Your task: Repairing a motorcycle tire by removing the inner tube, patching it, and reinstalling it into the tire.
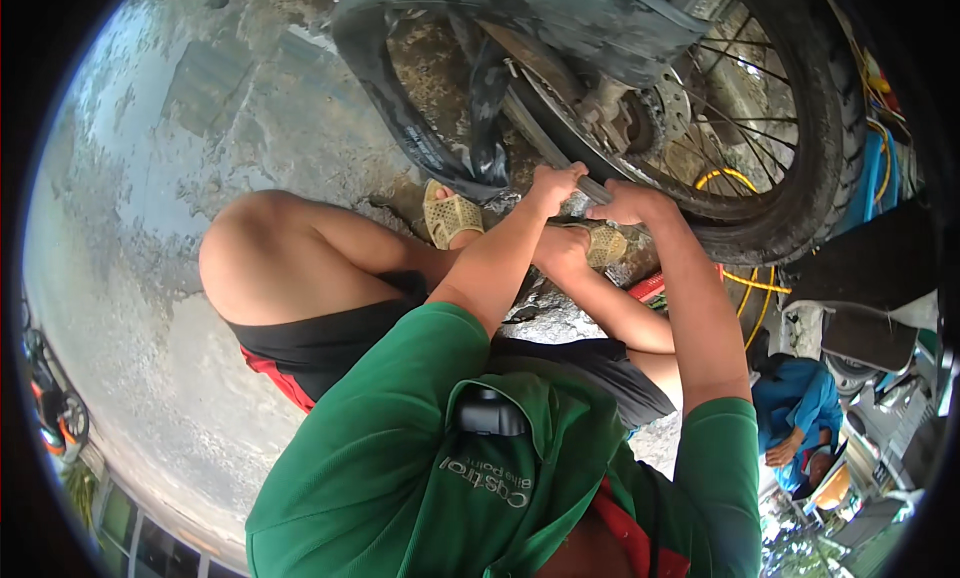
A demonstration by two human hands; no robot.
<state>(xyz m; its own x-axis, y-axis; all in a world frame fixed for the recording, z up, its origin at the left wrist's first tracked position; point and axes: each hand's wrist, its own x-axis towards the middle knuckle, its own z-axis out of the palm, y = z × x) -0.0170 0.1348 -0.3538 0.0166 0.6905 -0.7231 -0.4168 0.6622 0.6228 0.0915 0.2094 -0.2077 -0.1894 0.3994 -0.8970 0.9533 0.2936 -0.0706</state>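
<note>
In front of me is a spoked wheel with a black tyre, a brake disc and a dark rim. My left hand is closed around the near edge of the tyre, its fingers wrapped over it. Close beside it, my right hand grips the same edge, with the thumb pointing toward the left hand. A short stretch of grey rubber shows between the two hands. A limp black inner tube hangs in a loop left of the wheel, its lower bend near my sandalled foot.
Wet, rough concrete floor spreads to the left. A grey mudguard covers the wheel's upper left. A yellow hose and a red object lie below the wheel. At right, a person in blue is near assorted parts.
</note>
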